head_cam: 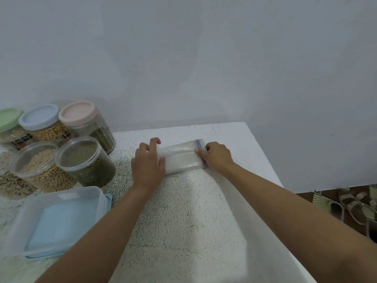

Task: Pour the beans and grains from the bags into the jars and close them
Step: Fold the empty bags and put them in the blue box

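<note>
A clear zip bag (180, 158), folded flat and looking empty, lies on the speckled white table (183, 211) near the wall. My left hand (148, 163) presses on its left end with fingers spread. My right hand (217, 157) pinches its right end at the zip strip. At the left stand several jars: a green-lidded jar (9, 125), a blue-lidded jar (40, 123) and a pink-lidded jar (85, 123) are closed. In front of them, a jar of pale beans (38, 166) and a jar of green mung beans (85, 162) stand without coloured lids.
A square plastic container with a blue lid (59, 221) lies at the front left. The table's right edge (271, 166) drops to a patterned floor with sandals (350, 203). A grey wall rises behind the table.
</note>
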Demonstrator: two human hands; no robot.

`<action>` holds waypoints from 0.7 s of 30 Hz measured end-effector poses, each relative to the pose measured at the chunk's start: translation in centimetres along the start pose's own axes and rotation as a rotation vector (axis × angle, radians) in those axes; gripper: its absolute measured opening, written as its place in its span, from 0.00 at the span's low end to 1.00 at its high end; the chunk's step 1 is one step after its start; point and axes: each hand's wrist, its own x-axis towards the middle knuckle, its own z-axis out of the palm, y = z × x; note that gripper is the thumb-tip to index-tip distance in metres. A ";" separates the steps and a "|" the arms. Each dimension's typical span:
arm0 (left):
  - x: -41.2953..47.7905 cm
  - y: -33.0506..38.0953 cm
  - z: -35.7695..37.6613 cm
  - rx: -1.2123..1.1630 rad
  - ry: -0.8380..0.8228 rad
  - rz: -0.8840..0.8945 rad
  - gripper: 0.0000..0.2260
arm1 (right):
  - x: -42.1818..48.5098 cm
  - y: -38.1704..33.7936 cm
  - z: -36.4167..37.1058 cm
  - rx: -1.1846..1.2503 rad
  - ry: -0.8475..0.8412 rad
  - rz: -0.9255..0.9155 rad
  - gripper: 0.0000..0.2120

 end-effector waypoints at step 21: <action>0.5 -0.9 1.4 -0.373 -0.577 0.023 0.34 | 0.9 2.8 1.8 -0.220 -0.166 -0.589 0.26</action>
